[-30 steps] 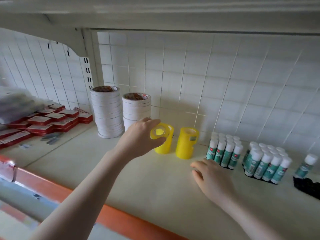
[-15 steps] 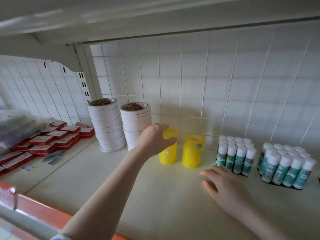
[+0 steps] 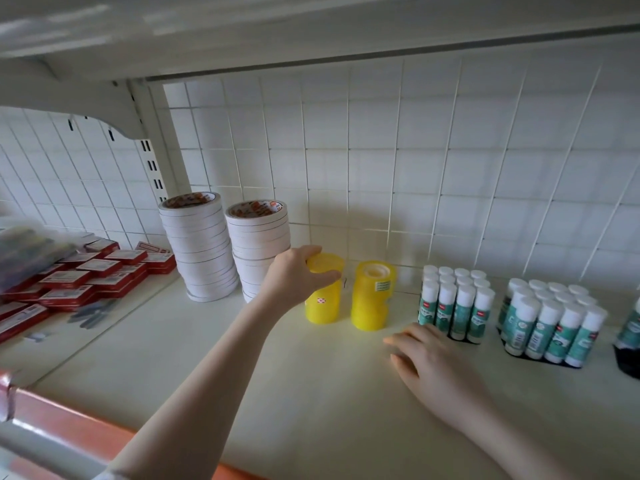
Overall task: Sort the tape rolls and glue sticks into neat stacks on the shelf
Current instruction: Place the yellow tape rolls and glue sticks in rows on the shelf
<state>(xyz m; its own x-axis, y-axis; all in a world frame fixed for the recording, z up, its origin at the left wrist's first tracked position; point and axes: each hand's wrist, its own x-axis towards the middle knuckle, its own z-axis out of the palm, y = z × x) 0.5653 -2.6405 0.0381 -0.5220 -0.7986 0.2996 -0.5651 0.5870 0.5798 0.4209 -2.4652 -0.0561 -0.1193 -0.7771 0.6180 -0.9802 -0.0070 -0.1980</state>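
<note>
Glossy translucent yellow plastic tape stack (image 3: pixel 371 296); matt cream shelf (image 3: pixel 311 393).

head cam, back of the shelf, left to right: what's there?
Red flat boxes → taller white tape stack → shorter white tape stack → yellow tape stack under left hand → second yellow tape stack → green-labelled white-capped glue sticks

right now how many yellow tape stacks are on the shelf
2. The left yellow stack stands beside the white tape stacks, its top held by the left hand; the right yellow stack stands free next to it.

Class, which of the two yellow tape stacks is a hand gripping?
The left yellow stack, beside the white tape stacks; the left hand grips its top. The right yellow stack stands untouched.
</note>
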